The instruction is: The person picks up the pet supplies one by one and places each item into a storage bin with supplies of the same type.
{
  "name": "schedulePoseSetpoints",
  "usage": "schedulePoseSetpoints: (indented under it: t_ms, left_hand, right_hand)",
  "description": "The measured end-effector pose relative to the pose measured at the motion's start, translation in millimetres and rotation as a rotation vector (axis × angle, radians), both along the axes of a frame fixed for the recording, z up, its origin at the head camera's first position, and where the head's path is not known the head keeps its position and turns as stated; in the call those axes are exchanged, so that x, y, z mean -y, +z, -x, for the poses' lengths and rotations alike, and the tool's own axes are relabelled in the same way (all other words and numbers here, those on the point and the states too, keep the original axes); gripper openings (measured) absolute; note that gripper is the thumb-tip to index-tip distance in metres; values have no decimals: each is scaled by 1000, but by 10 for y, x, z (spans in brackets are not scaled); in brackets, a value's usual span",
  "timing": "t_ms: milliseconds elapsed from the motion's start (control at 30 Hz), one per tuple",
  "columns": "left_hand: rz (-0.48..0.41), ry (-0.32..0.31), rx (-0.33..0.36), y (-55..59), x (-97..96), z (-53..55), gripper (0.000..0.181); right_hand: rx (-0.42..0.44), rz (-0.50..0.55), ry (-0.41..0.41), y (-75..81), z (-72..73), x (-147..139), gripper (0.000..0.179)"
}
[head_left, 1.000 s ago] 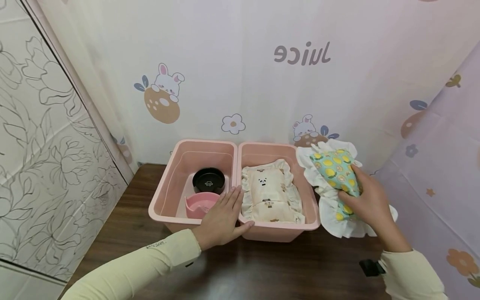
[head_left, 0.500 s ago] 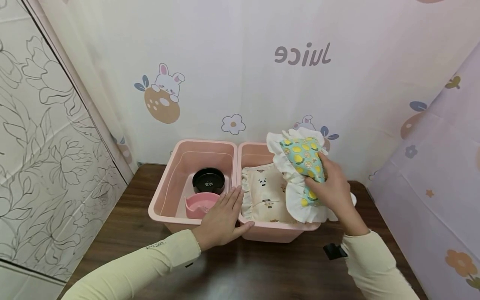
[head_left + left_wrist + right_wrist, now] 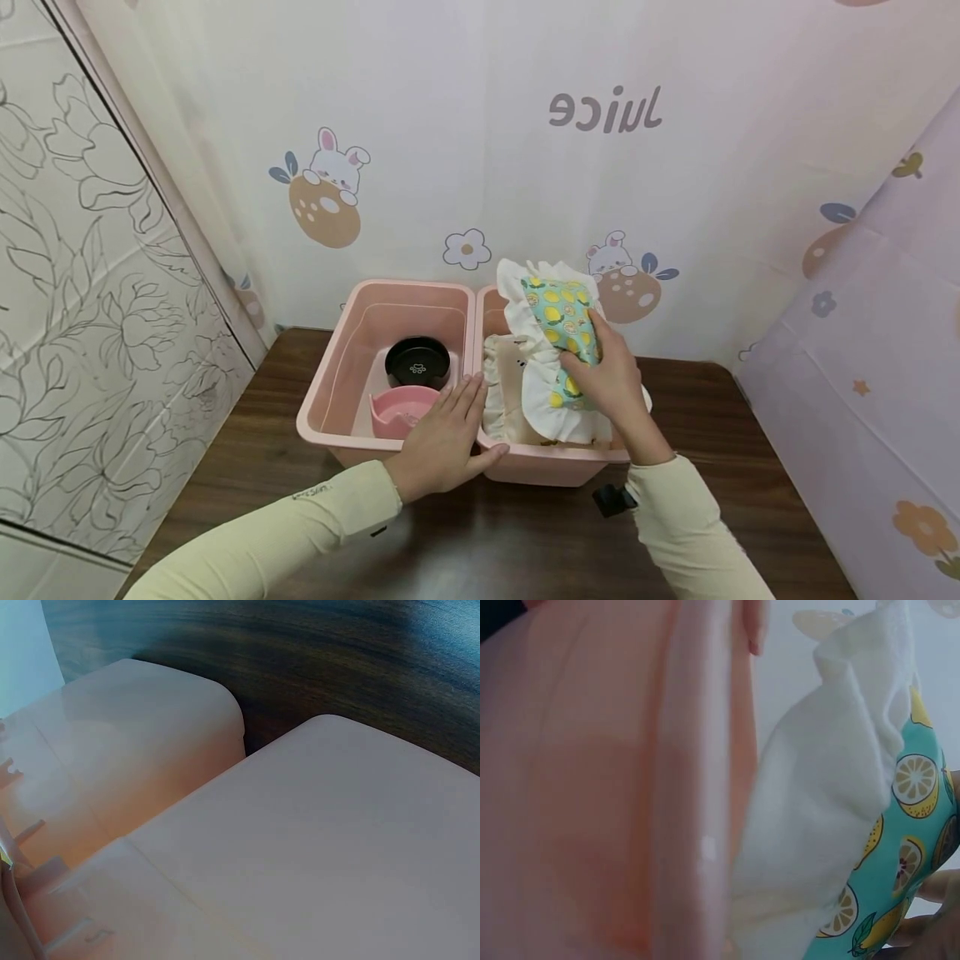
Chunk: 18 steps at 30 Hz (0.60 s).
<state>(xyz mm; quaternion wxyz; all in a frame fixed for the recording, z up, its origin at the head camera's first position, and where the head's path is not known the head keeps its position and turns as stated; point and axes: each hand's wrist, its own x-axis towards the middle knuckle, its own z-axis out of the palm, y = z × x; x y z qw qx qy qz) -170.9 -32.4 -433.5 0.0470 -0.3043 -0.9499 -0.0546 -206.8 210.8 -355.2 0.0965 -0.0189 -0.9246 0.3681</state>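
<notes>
My right hand (image 3: 611, 371) grips a small teal pillow (image 3: 564, 321) printed with lemons and edged in white ruffles. It hangs tilted over the right pink bin (image 3: 558, 471), and its ruffle (image 3: 817, 765) fills the middle of the right wrist view. Below it, inside that bin, lies a cream ruffled pillow (image 3: 513, 392), now mostly covered. My left hand (image 3: 442, 437) rests with straight fingers on the adjoining rims of the two bins. In the left pink bin (image 3: 322, 400) sit a black bowl (image 3: 417, 362) and a pink bowl (image 3: 401, 408).
Both bins stand side by side on a dark wood table (image 3: 480, 542), against a printed curtain (image 3: 480, 167). A panel with flower drawings (image 3: 112, 292) borders the left side. The left wrist view shows the bins' outer walls (image 3: 322, 840).
My right hand has carried the lemon pillow leftward, from beside the right bin to over it, covering much of the cream pillow. My left hand has stayed in place.
</notes>
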Motion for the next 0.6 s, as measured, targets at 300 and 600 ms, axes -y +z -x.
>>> schedulePoseSetpoints:
  t_ms: [300, 600]
  left_hand:
    - [15, 2, 1, 1, 0, 2, 91]
    - [24, 3, -5, -8, -1, 9, 91]
  right_hand:
    - [-20, 65, 56, -243, 95, 123, 80]
    - [23, -107, 30, -453, 130, 153, 69]
